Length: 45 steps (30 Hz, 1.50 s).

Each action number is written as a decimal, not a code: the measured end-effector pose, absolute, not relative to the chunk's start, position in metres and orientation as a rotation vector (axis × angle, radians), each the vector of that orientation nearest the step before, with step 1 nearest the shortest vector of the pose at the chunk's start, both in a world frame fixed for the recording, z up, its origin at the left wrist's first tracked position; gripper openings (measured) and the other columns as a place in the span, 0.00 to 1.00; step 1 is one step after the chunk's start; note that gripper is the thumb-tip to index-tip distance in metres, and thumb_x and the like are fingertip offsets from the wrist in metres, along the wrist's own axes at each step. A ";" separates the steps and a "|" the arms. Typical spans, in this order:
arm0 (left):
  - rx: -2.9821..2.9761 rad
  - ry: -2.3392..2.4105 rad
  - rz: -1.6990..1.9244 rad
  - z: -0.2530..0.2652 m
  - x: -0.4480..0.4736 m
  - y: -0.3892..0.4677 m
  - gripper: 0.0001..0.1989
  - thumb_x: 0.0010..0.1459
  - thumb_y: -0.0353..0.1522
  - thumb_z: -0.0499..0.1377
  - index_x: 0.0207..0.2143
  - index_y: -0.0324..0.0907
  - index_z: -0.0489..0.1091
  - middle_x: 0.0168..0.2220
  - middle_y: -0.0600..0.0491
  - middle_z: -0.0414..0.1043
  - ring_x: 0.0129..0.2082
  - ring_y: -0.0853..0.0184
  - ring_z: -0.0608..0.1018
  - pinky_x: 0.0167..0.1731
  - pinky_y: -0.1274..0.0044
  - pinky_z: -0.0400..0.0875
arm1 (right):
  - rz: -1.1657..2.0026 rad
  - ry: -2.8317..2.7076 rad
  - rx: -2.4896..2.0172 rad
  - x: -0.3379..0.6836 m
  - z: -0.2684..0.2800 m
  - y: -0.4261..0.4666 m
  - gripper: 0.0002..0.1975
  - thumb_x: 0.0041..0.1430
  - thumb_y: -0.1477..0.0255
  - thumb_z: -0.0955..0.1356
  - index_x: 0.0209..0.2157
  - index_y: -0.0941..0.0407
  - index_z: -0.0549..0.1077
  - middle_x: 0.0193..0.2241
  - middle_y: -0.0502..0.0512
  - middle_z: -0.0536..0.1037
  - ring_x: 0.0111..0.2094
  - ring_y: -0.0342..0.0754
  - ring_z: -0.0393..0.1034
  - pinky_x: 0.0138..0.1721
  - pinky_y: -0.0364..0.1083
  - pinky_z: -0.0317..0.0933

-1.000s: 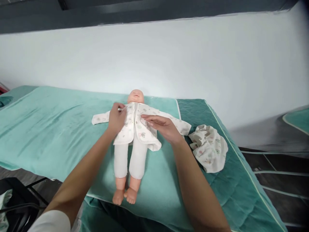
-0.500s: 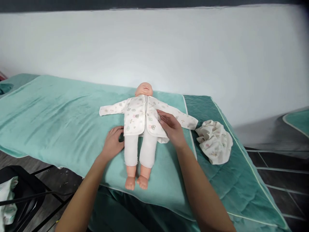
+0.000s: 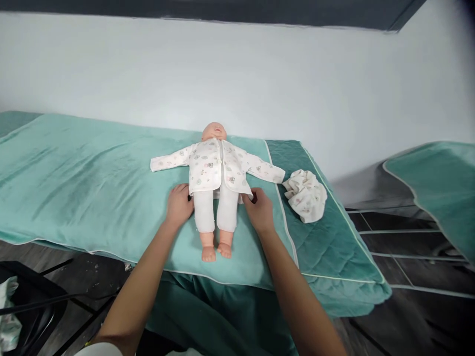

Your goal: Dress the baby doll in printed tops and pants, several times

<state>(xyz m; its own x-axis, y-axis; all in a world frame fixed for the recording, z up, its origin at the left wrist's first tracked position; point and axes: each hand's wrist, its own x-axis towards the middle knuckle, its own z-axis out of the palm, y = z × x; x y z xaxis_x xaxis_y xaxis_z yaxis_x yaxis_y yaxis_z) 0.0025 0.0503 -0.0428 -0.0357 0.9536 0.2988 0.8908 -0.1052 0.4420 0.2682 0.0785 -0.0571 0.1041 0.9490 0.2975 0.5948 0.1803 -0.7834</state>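
Note:
A baby doll (image 3: 214, 131) lies on its back on the bed, head toward the wall and bare feet toward me. It wears a white printed baby jacket (image 3: 206, 168), its sleeves spread to both sides and its front edges meeting in the middle. White cloth covers the doll's legs (image 3: 227, 210). My left hand (image 3: 179, 204) is closed at the jacket's lower left corner, beside the hip. My right hand (image 3: 259, 208) is closed at the lower right corner of the hem. Both sets of fingertips are partly hidden by the jacket.
A crumpled white printed cloth (image 3: 306, 197) lies right of the doll on the darker quilted part of the bed (image 3: 334, 257). A white wall (image 3: 222, 74) stands behind. At lower left is a black chair (image 3: 33, 296) with printed cloth on it. Another green cover (image 3: 438, 183) hangs at right.
My right hand has moved from the jacket's front panel down to its lower right corner. My left hand remains at the left hem, its fingers now closer in. The view has shifted somewhat.

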 end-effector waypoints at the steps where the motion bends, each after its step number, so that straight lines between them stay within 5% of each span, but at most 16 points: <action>1: 2.090 2.033 0.842 -0.044 0.000 0.047 0.10 0.62 0.30 0.54 0.40 0.43 0.75 0.46 0.45 0.78 0.50 0.54 0.76 0.51 0.64 0.69 | 0.502 -1.576 -1.515 0.268 -0.057 0.078 0.12 0.61 0.60 0.67 0.37 0.55 0.72 0.28 0.52 0.75 0.28 0.50 0.64 0.34 0.49 0.60; 8: 1.981 2.146 0.967 -0.047 -0.015 0.023 0.03 0.59 0.30 0.56 0.31 0.46 0.68 0.48 0.49 0.79 0.51 0.54 0.75 0.53 0.61 0.68 | 0.372 -1.679 -1.496 0.269 -0.062 0.074 0.14 0.57 0.71 0.63 0.45 0.56 0.73 0.31 0.54 0.74 0.31 0.52 0.67 0.38 0.52 0.65; 14: 1.779 1.823 1.322 -0.054 -0.020 0.028 0.16 0.56 0.24 0.53 0.46 0.46 0.66 0.55 0.49 0.74 0.55 0.62 0.76 0.56 0.67 0.71 | 0.153 -1.863 -1.175 0.266 -0.060 0.069 0.25 0.60 0.76 0.62 0.60 0.54 0.68 0.59 0.65 0.69 0.60 0.59 0.65 0.58 0.63 0.66; 19: 1.621 1.804 1.328 -0.054 -0.021 0.053 0.12 0.65 0.35 0.53 0.48 0.44 0.69 0.50 0.48 0.77 0.51 0.62 0.78 0.55 0.68 0.72 | 0.187 -1.956 -1.029 0.255 -0.040 0.083 0.28 0.65 0.75 0.61 0.66 0.49 0.64 0.67 0.60 0.65 0.68 0.58 0.59 0.67 0.66 0.57; 31: 1.721 2.088 1.036 -0.046 -0.023 0.121 0.15 0.68 0.39 0.50 0.45 0.46 0.75 0.47 0.48 0.80 0.47 0.56 0.79 0.45 0.68 0.70 | 0.391 -2.157 -0.859 0.232 -0.007 0.084 0.19 0.69 0.69 0.64 0.58 0.49 0.74 0.63 0.55 0.72 0.68 0.57 0.60 0.69 0.66 0.54; 38: 1.783 2.217 0.892 -0.043 -0.024 0.145 0.17 0.68 0.38 0.49 0.40 0.45 0.77 0.45 0.45 0.81 0.46 0.52 0.79 0.39 0.69 0.67 | 0.462 -1.842 -1.051 0.228 0.025 0.112 0.11 0.68 0.63 0.65 0.46 0.51 0.76 0.47 0.57 0.80 0.49 0.54 0.74 0.53 0.56 0.68; 45: 1.760 2.261 0.865 -0.043 -0.025 0.152 0.17 0.67 0.38 0.49 0.37 0.46 0.78 0.42 0.47 0.82 0.41 0.56 0.80 0.35 0.71 0.64 | 0.453 -1.849 -1.635 0.178 0.040 0.217 0.12 0.63 0.60 0.67 0.35 0.54 0.68 0.35 0.62 0.75 0.39 0.58 0.70 0.46 0.56 0.65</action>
<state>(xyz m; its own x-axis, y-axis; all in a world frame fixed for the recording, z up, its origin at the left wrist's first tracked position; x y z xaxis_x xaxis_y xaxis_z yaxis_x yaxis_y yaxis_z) -0.0252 0.1516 -0.0426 -0.3010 0.9265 0.2258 0.8408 0.1461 0.5213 0.1778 0.2167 0.0403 -0.0401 0.9740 0.2228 0.7607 0.1744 -0.6253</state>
